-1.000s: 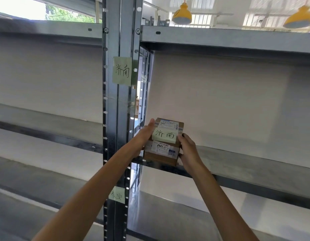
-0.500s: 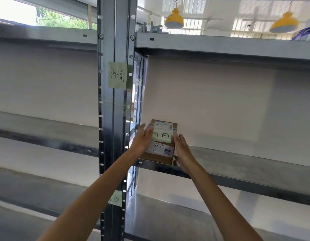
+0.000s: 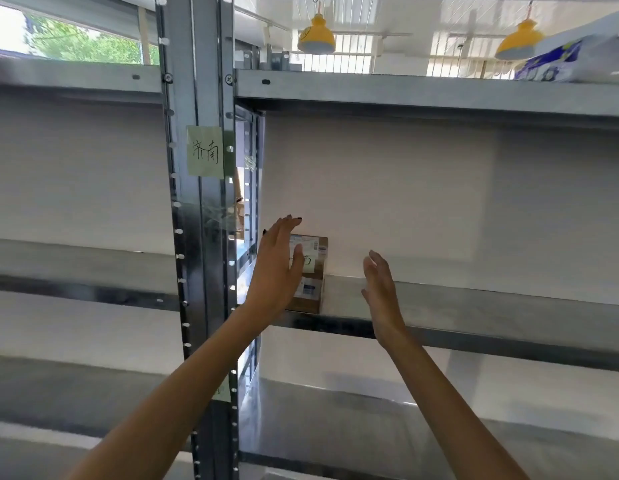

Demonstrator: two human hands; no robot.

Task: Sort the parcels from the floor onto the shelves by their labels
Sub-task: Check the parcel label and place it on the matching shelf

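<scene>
A small brown cardboard parcel (image 3: pixel 315 271) with a green handwritten note and white shipping labels stands on the middle metal shelf (image 3: pixel 474 306), at its left end beside the upright post. My left hand (image 3: pixel 277 268) is open with fingers spread, in front of the parcel's left part and hiding it; I cannot tell whether it touches. My right hand (image 3: pixel 381 289) is open, apart from the parcel on its right. A green label (image 3: pixel 205 151) with matching characters is stuck on the post (image 3: pixel 197 237).
A lower shelf (image 3: pixel 370 427) runs below, with another green label (image 3: pixel 222 389) on the post. The upper shelf (image 3: pixel 405 93) holds a white and blue package (image 3: pixel 571 60) at the far right. More shelving extends left of the post. Yellow lamps hang behind.
Both hands have let go of the parcel, which now rests further back on the shelf. My right hand has drawn away to the right; my left hand has opened.
</scene>
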